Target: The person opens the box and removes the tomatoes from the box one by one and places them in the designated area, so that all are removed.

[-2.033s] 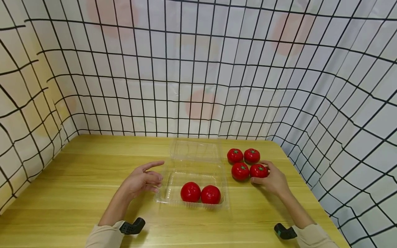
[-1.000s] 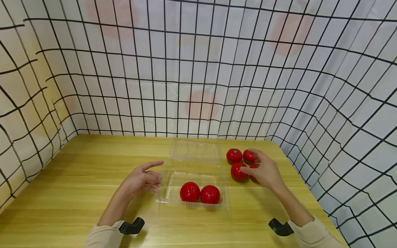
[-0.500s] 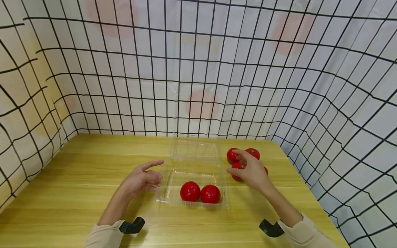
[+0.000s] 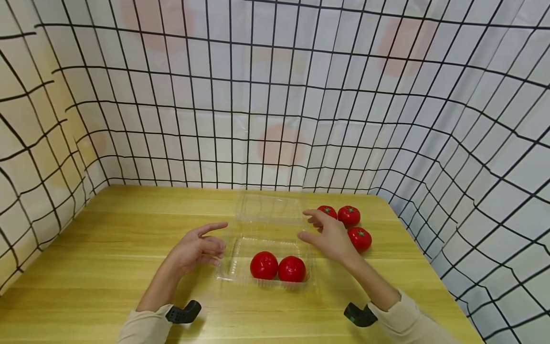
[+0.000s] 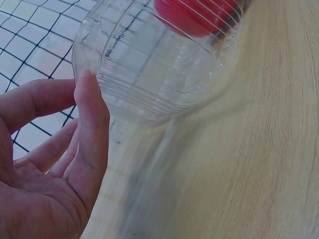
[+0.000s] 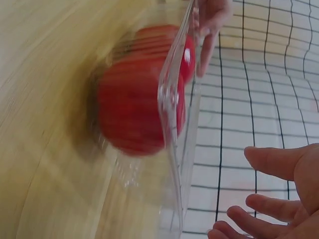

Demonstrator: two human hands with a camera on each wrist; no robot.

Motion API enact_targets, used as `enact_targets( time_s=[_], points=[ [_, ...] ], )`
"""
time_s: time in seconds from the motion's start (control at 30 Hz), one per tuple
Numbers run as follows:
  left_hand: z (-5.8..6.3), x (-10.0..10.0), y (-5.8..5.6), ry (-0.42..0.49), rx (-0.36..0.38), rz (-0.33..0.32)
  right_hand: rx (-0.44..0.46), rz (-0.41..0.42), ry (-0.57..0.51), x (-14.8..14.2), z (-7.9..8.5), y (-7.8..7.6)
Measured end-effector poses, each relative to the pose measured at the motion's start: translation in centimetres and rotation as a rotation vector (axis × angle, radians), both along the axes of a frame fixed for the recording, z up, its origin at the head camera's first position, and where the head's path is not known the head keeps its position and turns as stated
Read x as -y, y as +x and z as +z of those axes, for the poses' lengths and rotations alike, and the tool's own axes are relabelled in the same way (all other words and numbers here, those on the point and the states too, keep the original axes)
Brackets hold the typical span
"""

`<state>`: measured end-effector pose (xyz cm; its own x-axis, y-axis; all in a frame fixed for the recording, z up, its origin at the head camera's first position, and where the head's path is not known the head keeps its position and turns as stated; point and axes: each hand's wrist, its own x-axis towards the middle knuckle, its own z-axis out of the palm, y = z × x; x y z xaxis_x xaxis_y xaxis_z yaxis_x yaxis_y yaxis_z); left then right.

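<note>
A clear hinged plastic container [image 4: 234, 260] lies open on the table, its lid folded back. Two red tomatoes [image 4: 264, 265] sit side by side near its front. At its left rim, thumb and a finger of my left hand [image 4: 195, 251] meet on the edge and appear to pinch it; the contact is partly hidden in the left wrist view. My right hand [image 4: 333, 237] hovers over the container's right side, fingers apart and holding nothing, as the right wrist view shows. Behind it are more tomatoes [image 4: 349, 216] with green calyxes; three show, one partly covered.
The wooden table [image 4: 129, 234] reaches back to a white wall covering with black grid lines [image 4: 206, 119], which also closes in both sides. Each wrist carries a black camera mount [image 4: 184, 312].
My right hand has drawn leftward off the tomatoes at the right, toward the container. The left hand, the container and its two tomatoes have stayed put.
</note>
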<state>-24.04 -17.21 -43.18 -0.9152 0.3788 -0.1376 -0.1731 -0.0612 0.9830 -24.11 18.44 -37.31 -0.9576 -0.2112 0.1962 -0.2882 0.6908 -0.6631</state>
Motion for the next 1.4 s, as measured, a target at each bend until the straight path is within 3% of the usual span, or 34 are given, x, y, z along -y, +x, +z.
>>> enact_targets(
  time_s=[0.47,0.87,1.4],
  points=[
    [0.0,-0.1,-0.1,0.005,0.007,0.001,0.103,0.103,-0.044,4.2,-0.8,0.9],
    [0.1,0.0,0.0,-0.004,-0.004,0.003,0.224,0.281,0.074,5.1,-1.5,1.4],
    [0.1,-0.1,0.0,0.001,0.002,0.009,0.257,0.337,0.172,6.2,-2.1,1.6]
  ],
)
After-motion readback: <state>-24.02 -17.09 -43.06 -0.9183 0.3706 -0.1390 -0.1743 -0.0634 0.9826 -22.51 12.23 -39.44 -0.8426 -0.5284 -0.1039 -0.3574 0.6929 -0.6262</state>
